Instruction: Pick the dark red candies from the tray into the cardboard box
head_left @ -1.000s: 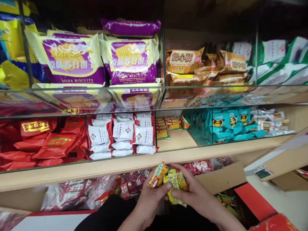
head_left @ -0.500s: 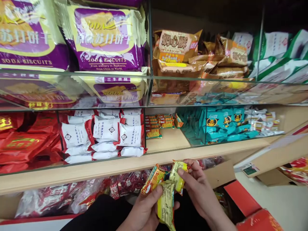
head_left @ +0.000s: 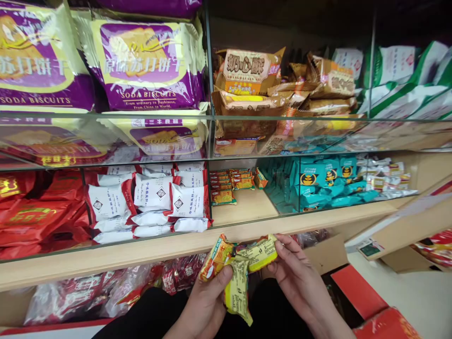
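Observation:
My left hand [head_left: 208, 301] is closed around small wrapped snack packs: an orange snack pack [head_left: 216, 256] with its front showing and a yellow snack pack [head_left: 237, 288] with its printed back up. Between the thumb and fingers of my right hand [head_left: 294, 263] is the end of another yellow pack [head_left: 261, 253], back side up, its other end touching the packs at my left hand. All of this is in front of the lower shelf's edge. Similar small orange packs [head_left: 222, 188] stand stacked in a lower compartment beyond my hands.
White and red packets [head_left: 151, 193] and red bags [head_left: 35, 214] fill compartments on the left; teal packets [head_left: 330, 176] are on the right. Purple soda biscuit packs [head_left: 141, 61] and brown packs [head_left: 247, 70] sit above, behind a glass front [head_left: 141, 136]. Below are plastic-wrapped goods [head_left: 81, 292] and an open carton [head_left: 360, 292].
My right hand has turned the yellow pack from near upright to lying more sideways. The packs in my left hand have shifted slightly left, and the camera view has shifted a little.

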### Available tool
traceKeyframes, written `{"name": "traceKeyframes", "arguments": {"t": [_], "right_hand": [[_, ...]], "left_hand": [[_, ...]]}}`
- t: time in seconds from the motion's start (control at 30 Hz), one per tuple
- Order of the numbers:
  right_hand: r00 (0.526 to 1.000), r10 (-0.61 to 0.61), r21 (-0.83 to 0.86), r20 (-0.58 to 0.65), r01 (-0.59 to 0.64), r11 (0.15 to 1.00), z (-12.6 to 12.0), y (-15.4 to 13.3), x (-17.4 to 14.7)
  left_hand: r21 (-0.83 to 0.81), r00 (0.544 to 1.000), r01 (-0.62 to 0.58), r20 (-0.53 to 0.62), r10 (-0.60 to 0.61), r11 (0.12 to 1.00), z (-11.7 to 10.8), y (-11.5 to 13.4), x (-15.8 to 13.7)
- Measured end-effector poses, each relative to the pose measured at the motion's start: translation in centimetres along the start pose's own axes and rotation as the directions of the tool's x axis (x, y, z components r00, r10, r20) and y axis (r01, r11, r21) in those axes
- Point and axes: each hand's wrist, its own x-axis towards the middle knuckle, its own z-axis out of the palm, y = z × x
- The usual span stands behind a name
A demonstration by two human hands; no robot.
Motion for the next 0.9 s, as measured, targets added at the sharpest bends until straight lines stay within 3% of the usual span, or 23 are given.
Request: {"name": "traceKeyframes", "arguments": {"t": [0.1,0.2,0.3,0.4,0.47,0.6,0.77,0.9], "right_hand": [[0.991,-0.104,-0.07,0.084,0.11,0.991,-0.5,-0.2,-0.3],[0.946,-0.147,-0.325,0.288,0.241,0.915,-0.8,-0.6,-0.9],[0.902,-0.097,-0.524,0.42,0.328,0.786,-0.6,-0.9,-1.8],[0.879,-0.085,-0.554,0.469,0.368,0.747,-0.2,-0.6,-2.5],[0.889,-0.11,-0.532,0.444,0.36,0.767,0.1,0.0,-2.6],[0.951,-0.191,-0.494,0.243,0.291,0.82,0.6,1.1,-2.2],[0.971,0.068,-0.59,0.229,0.082,0.803,0.5,0.4,-2.2],[0.977,0.128,-0.529,0.17,-0.019,0.848,0.0,-1.9,-2.6]], "left_hand": [[-0.073,0.996,0.069,0.066,-0.065,0.995,-0.5,0.6,0.0],[-0.147,0.979,0.15,0.16,-0.126,0.978,-0.9,0.8,-0.1],[-0.162,0.991,0.123,0.079,-0.111,0.979,-0.9,0.7,-0.2],[-0.141,0.995,0.096,0.014,-0.095,0.985,-0.9,0.5,-0.1],[-0.124,0.994,0.112,0.031,-0.109,0.986,-0.9,0.4,-0.1],[-0.096,0.992,0.119,0.061,-0.114,0.988,-1.0,0.1,-0.3],[-0.031,0.974,0.137,0.185,-0.129,0.99,-1.0,0.0,-0.6],[-0.044,0.949,0.201,0.257,-0.183,0.979,-1.0,0.1,-0.5]]}}
